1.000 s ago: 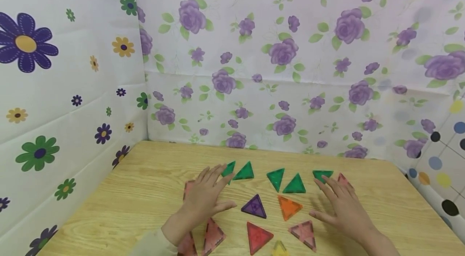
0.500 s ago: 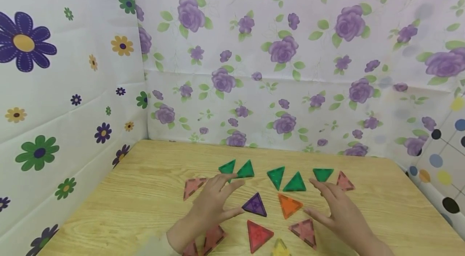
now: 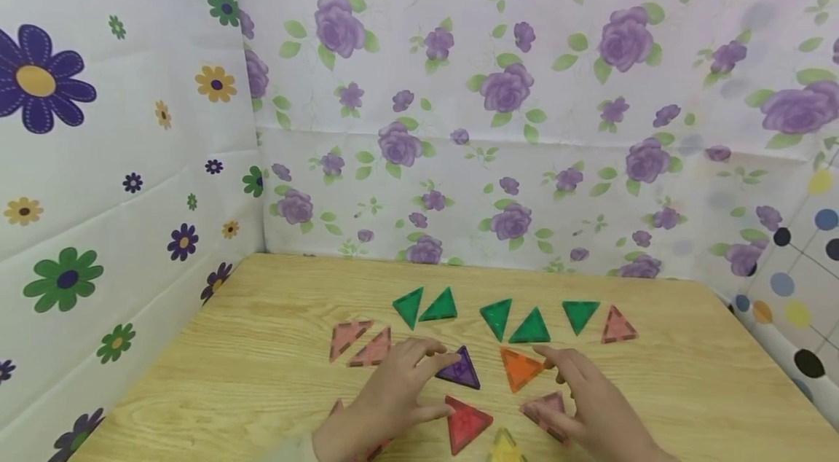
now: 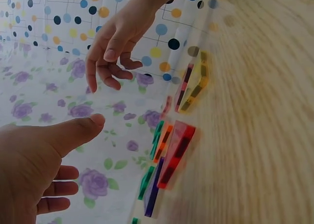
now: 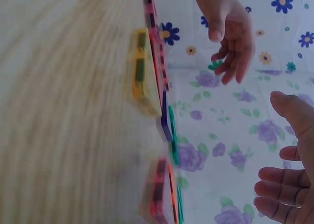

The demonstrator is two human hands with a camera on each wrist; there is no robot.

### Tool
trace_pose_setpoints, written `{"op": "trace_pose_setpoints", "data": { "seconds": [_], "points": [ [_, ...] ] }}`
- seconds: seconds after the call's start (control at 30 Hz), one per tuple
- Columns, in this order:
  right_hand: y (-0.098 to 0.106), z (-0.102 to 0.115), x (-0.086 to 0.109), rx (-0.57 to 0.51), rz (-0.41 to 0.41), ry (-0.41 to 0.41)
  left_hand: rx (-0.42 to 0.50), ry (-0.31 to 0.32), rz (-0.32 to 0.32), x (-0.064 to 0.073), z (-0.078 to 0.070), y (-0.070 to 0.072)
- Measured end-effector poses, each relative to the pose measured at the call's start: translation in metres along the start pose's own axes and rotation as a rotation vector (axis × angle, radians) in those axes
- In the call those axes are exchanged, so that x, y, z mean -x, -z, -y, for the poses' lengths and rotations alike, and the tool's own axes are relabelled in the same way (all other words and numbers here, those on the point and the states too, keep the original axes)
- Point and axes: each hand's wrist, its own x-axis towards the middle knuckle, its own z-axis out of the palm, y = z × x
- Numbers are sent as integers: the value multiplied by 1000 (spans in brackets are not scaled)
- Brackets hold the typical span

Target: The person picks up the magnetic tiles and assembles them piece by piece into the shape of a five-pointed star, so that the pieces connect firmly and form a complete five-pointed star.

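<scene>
Mid-scene, a dark purple translucent plastic triangle (image 3: 464, 376) lies ungripped

Just above its left side hangs the left hand (image 3: 393, 390), thumb and fingers apart, holding nothing. Nearer, a red translucent triangle (image 3: 467, 425) lies by the thumb tip in the head view. Now to the right: the right hand (image 3: 595, 404) hovers, also wide and bare, near an orange translucent triangle (image 3: 521, 369), its thumb masking part of a pink translucent triangle (image 3: 552, 399). But the wrist views show air between hands and triangles, so that loose spread presumably leaves every one undisturbed! Farther out, five green translucent triangles (image 3: 532, 329) lie flat with gaps, perhaps so each shows whole, on the pale wood-grain table (image 3: 249, 345). Beyond hangs a white cloth with purple roses (image 3: 452, 94).
</scene>
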Motion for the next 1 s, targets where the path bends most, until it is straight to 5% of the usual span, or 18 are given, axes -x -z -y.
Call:
{"op": "trace_pose_setpoints", "data": {
  "seconds": [0.3,0.7,1.0],
  "points": [
    [-15,8,5,-136,64,122,50,-15,124,6,-8,-9],
    [-28,12,5,-260,303,12,70,-9,270,11,-10,-18],
    [-50,-6,11,-201,305,272,-16,-47,337,15,-8,-28]
  ]
}}
